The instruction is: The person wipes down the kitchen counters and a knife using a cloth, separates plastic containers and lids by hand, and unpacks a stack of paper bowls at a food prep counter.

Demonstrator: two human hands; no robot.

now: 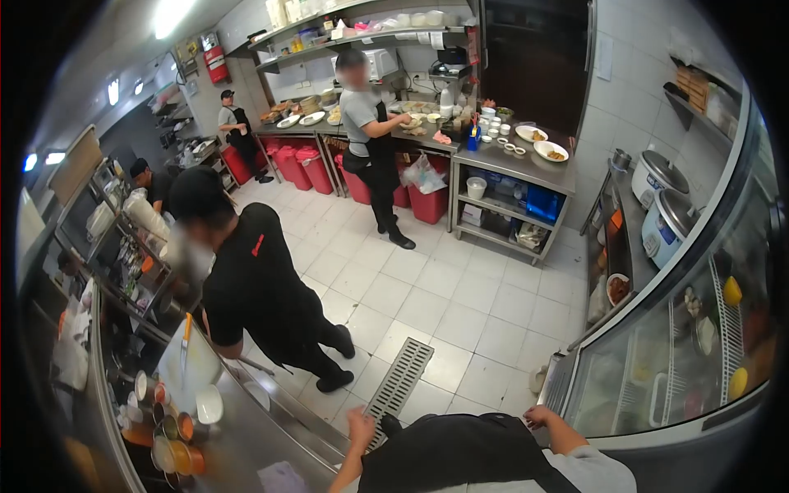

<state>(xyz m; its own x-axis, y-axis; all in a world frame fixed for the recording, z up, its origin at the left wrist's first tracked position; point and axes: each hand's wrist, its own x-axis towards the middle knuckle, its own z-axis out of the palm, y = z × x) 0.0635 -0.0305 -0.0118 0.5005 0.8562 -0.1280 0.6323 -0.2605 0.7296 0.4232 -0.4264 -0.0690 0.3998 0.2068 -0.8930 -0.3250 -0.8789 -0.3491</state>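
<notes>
My left hand (362, 427) is raised in front of my dark apron (460, 452), over the floor near the metal counter edge. Its fingers are loosely bent, and I see nothing in them. On the other side, my right hand (540, 416) hangs near the lower corner of the glass-door fridge (657, 353). Its fingers are partly extended with no object visible in them; whether they touch the fridge frame I cannot tell. To my left, the steel counter (246, 448) carries a white bowl (209, 404), an orange-handled knife (186, 333) on a white board, and several sauce containers (182, 457).
A co-worker in black (255, 279) stands close on the left at the counter. Another person (374, 140) works at the back counter, with others farther off. A floor drain grate (403, 378) lies ahead. Rice cookers (662, 222) stand on the right.
</notes>
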